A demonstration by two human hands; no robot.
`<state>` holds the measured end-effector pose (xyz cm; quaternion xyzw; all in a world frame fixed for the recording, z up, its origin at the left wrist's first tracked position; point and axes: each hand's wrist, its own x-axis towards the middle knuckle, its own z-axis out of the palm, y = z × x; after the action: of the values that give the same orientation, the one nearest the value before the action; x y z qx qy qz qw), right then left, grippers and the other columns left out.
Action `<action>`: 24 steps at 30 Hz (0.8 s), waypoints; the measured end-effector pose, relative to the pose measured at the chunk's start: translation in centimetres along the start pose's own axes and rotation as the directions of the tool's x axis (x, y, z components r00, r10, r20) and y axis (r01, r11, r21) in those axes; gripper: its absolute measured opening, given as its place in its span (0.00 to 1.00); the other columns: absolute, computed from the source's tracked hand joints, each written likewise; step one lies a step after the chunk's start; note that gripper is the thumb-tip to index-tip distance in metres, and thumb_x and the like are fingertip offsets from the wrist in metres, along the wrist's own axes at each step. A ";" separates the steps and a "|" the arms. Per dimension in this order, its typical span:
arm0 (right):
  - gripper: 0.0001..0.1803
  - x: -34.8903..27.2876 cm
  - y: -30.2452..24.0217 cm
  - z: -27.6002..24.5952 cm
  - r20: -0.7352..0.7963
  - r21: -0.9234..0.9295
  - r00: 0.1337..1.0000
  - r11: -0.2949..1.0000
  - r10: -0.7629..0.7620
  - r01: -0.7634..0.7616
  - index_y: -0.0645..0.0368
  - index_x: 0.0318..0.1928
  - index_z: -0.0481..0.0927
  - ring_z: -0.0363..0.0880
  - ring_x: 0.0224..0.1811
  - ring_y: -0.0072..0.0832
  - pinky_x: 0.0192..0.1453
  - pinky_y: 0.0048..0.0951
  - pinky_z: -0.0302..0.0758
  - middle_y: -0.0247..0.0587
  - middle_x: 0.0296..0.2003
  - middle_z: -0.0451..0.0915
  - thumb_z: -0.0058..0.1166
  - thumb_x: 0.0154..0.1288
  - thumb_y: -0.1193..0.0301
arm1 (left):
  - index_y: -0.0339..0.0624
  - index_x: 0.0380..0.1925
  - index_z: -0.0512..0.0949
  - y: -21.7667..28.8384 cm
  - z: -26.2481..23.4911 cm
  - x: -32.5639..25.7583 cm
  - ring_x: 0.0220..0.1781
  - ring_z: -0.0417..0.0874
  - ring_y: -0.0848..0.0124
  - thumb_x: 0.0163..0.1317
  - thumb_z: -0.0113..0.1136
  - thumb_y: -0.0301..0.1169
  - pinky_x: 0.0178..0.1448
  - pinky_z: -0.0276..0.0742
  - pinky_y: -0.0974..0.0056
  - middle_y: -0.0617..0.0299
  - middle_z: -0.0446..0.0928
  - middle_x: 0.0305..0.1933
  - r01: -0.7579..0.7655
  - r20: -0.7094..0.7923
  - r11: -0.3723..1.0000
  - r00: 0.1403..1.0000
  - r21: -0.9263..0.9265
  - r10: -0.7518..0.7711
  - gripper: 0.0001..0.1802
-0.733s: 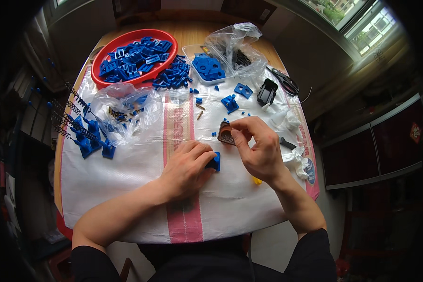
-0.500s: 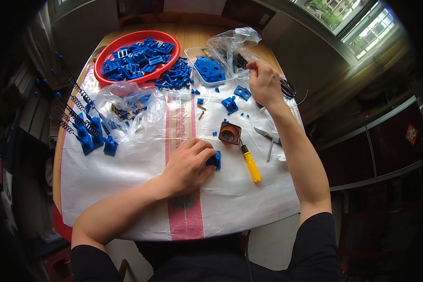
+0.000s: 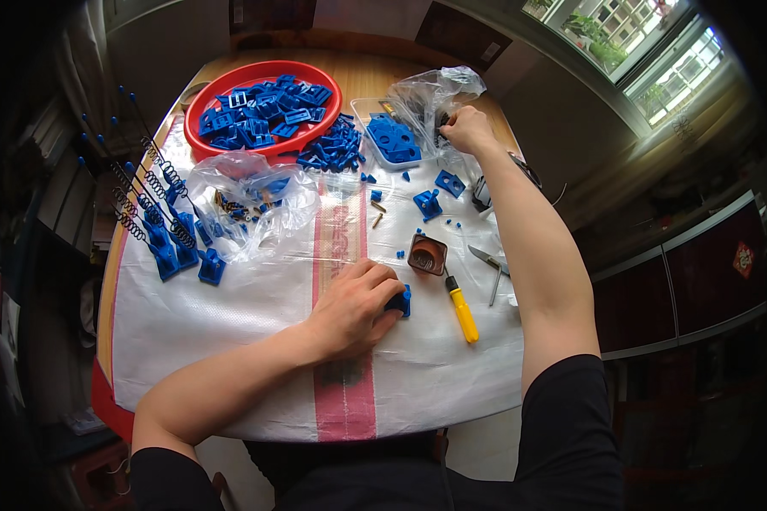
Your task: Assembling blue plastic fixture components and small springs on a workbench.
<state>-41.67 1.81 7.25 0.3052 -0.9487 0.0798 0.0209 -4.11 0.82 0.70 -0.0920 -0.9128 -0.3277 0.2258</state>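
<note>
My left hand (image 3: 358,308) rests on the sheet, its fingers closed round a blue plastic part (image 3: 404,301) that shows mostly past the fingertips. At the far right, my right hand (image 3: 471,131) is at the clear plastic bag (image 3: 439,85), which has dark contents. Its fingers are bent together at the bag's side; whatever they pinch is hidden. Ahead of my left hand stands a small brown square pot (image 3: 427,255), with a yellow-handled screwdriver (image 3: 463,314) lying beside it. A blue bracket (image 3: 428,203) and a flat blue plate (image 3: 450,183) lie nearer my right forearm.
A red basin (image 3: 198,128) heaped with blue parts stands at the far left, loose blue pieces (image 3: 332,145) beside it. A clear tub (image 3: 392,162) holds blue plates. On the left are an open bag of brass pieces (image 3: 247,213) and blue assemblies with springs (image 3: 166,255). A knife (image 3: 486,258) lies right.
My right hand has moved away from me and leftward to the bag's side. My left hand keeps its hold on the blue part. The whole view has shifted slightly.
</note>
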 end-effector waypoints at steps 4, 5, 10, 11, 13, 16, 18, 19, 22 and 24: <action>0.17 0.3 -0.4 0.9 -0.093 0.020 0.996 1.000 0.016 -0.014 0.53 0.42 0.88 0.83 0.51 0.43 0.59 0.40 0.76 0.50 0.45 0.85 0.62 0.56 0.57 | 0.40 0.45 0.76 0.0 0.2 0.2 0.52 0.75 0.56 0.51 0.68 0.27 0.58 0.72 0.55 0.55 0.76 0.47 -0.007 0.000 1.000 1.000 -0.006 0.007 0.19; 0.19 0.5 -0.7 1.0 -0.100 -0.004 0.995 1.000 0.029 -0.029 0.54 0.43 0.88 0.83 0.51 0.43 0.59 0.40 0.76 0.51 0.46 0.85 0.63 0.55 0.56 | 0.40 0.45 0.76 0.0 0.2 0.2 0.52 0.75 0.56 0.50 0.68 0.27 0.58 0.72 0.55 0.56 0.76 0.47 -0.008 0.000 1.000 1.000 -0.005 0.008 0.19; 0.31 -1.0 -3.4 0.7 -0.054 -0.001 0.992 0.993 0.115 -0.115 0.63 0.49 0.84 0.81 0.56 0.44 0.61 0.39 0.75 0.55 0.52 0.82 0.64 0.50 0.52 | 0.40 0.44 0.77 -0.2 -0.1 -0.2 0.52 0.75 0.55 0.50 0.68 0.26 0.58 0.72 0.55 0.55 0.76 0.47 0.012 0.007 1.000 1.000 0.004 -0.012 0.19; 0.32 -1.1 -3.5 0.5 -0.037 0.012 0.991 0.992 0.128 -0.128 0.65 0.49 0.83 0.80 0.57 0.44 0.61 0.39 0.74 0.56 0.53 0.81 0.64 0.50 0.53 | 0.40 0.44 0.77 -0.1 -0.1 -0.1 0.52 0.75 0.55 0.50 0.68 0.26 0.58 0.72 0.55 0.55 0.76 0.47 0.014 0.006 1.000 1.000 0.005 -0.014 0.19; 0.34 -1.1 -3.5 0.8 -0.039 0.057 0.987 0.986 0.158 -0.156 0.68 0.50 0.82 0.79 0.58 0.44 0.62 0.38 0.74 0.57 0.54 0.81 0.64 0.49 0.53 | 0.40 0.44 0.77 -0.2 -0.1 -0.2 0.52 0.75 0.55 0.50 0.67 0.26 0.58 0.72 0.54 0.55 0.76 0.47 0.005 0.005 1.000 1.000 -0.003 -0.005 0.19; 0.33 0.4 -1.1 1.5 -0.098 0.153 0.967 0.964 0.236 -0.219 0.69 0.50 0.82 0.79 0.59 0.45 0.62 0.38 0.74 0.57 0.54 0.80 0.63 0.49 0.54 | 0.39 0.44 0.77 -0.2 0.3 0.2 0.53 0.75 0.55 0.51 0.67 0.25 0.58 0.72 0.54 0.55 0.76 0.47 -0.014 0.005 1.000 1.000 -0.027 0.014 0.19; 0.33 0.9 -0.9 1.3 -0.111 0.243 0.951 0.936 0.289 -0.256 0.70 0.49 0.82 0.79 0.58 0.46 0.61 0.37 0.74 0.58 0.53 0.80 0.63 0.50 0.55 | 0.39 0.44 0.77 -0.3 0.2 0.0 0.53 0.75 0.55 0.51 0.67 0.25 0.58 0.72 0.54 0.55 0.76 0.47 -0.008 0.003 1.000 1.000 -0.026 0.008 0.19; 0.31 0.9 -0.7 1.3 -0.128 0.290 0.938 0.916 0.323 -0.276 0.70 0.48 0.82 0.81 0.54 0.43 0.55 0.36 0.76 0.57 0.50 0.81 0.63 0.50 0.56 | 0.39 0.44 0.76 -0.3 0.1 -0.1 0.53 0.75 0.55 0.51 0.67 0.25 0.58 0.72 0.54 0.55 0.76 0.47 -0.005 0.000 1.000 1.000 -0.022 0.005 0.19; 0.25 0.8 0.1 1.1 -0.126 0.422 0.897 0.841 0.423 -0.337 0.68 0.41 0.83 0.83 0.41 0.35 0.36 0.33 0.76 0.52 0.40 0.84 0.63 0.50 0.58 | 0.39 0.45 0.76 -0.2 0.0 -0.1 0.53 0.75 0.55 0.51 0.67 0.25 0.58 0.72 0.54 0.54 0.76 0.47 0.006 -0.011 1.000 1.000 -0.017 -0.006 0.19; 0.22 0.6 1.3 0.8 -0.058 0.511 0.878 0.769 0.476 -0.383 0.67 0.38 0.83 0.82 0.35 0.31 0.30 0.31 0.74 0.49 0.36 0.83 0.63 0.51 0.58 | 0.39 0.45 0.76 -0.1 0.2 0.0 0.53 0.75 0.55 0.51 0.67 0.25 0.58 0.72 0.54 0.54 0.76 0.48 0.019 -0.024 1.000 1.000 -0.022 -0.020 0.19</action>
<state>-42.90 2.41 6.28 0.0659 -0.9361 0.3452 0.0125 -4.27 0.91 0.52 -0.0817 -0.9073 -0.3407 0.2325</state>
